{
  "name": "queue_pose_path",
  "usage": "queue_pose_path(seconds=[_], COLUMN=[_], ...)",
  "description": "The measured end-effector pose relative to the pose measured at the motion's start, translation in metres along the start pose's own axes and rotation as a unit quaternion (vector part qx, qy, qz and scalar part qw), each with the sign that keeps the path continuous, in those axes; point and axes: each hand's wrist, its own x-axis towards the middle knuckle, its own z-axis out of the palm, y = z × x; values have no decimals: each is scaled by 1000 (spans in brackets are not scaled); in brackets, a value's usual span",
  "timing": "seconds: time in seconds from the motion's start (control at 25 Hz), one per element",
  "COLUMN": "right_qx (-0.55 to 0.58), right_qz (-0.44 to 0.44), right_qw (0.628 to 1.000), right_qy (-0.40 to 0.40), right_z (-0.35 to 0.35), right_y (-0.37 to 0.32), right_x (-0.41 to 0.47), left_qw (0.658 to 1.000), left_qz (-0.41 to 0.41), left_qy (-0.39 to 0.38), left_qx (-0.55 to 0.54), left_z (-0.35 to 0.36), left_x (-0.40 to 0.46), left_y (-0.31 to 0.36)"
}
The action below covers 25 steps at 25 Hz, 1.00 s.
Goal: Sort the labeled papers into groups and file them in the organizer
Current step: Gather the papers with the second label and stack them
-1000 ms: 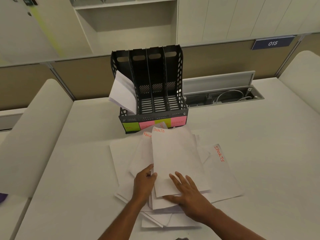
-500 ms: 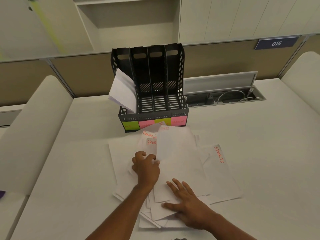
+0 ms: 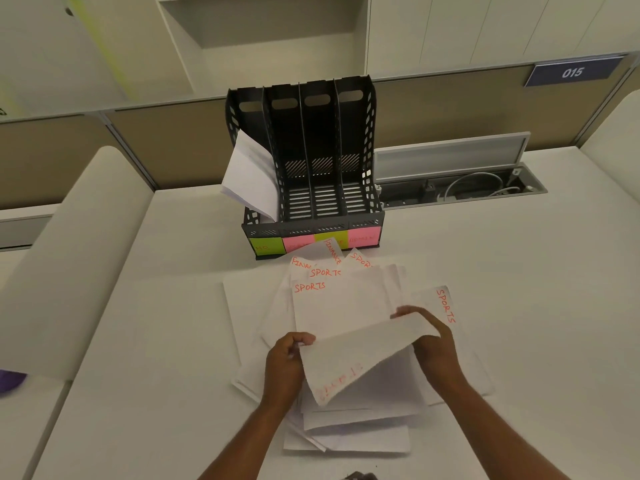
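A loose pile of white papers [image 3: 332, 306] with orange labels such as SPORTS and FINANCE lies on the desk in front of a black four-slot organizer [image 3: 311, 199]. Its leftmost slot holds a few curled sheets [image 3: 247, 174]; the other slots look empty. Green and pink sticky labels run along its front. Both hands lift one sheet [image 3: 356, 355] above the pile, flipped so its orange writing shows through near me. My left hand [image 3: 285, 365] pinches its left edge and my right hand [image 3: 431, 344] grips its far right corner.
The white desk [image 3: 502, 306] stretches right of the pile. An open cable tray [image 3: 460, 187] with wires sits right of the organizer, in front of the tan partition. Curved white dividers stand at left [image 3: 69, 258] and far right. A purple object [image 3: 10, 381] peeks in at the left edge.
Both hands were flat on the pile, sliding papers. Now they have picked up the top sheet and turned it over toward me, uncovering more SPORTS labels beneath.
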Motion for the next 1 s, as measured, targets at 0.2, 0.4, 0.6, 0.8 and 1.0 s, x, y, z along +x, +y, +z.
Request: queue_pose_path(seconds=[0.2, 0.4, 0.6, 0.8, 1.0], right_qx=[-80, -60, -39, -1, -27], right_qz=[85, 101, 113, 80, 64], right_qw=[993, 992, 992, 994, 997], right_qy=[31, 38, 47, 77, 22], right_z=[3, 6, 0, -4, -20], right_y=[13, 26, 29, 21, 29], right_x=[6, 3, 3, 4, -1], left_qw=[986, 975, 986, 998, 999], left_qz=[-57, -57, -36, 11, -27], left_qy=[96, 106, 61, -61, -44], left_qx=[127, 185, 153, -21, -3], left_z=[9, 26, 23, 2, 3], left_x=[45, 71, 74, 50, 51], left_y=[28, 46, 42, 36, 29])
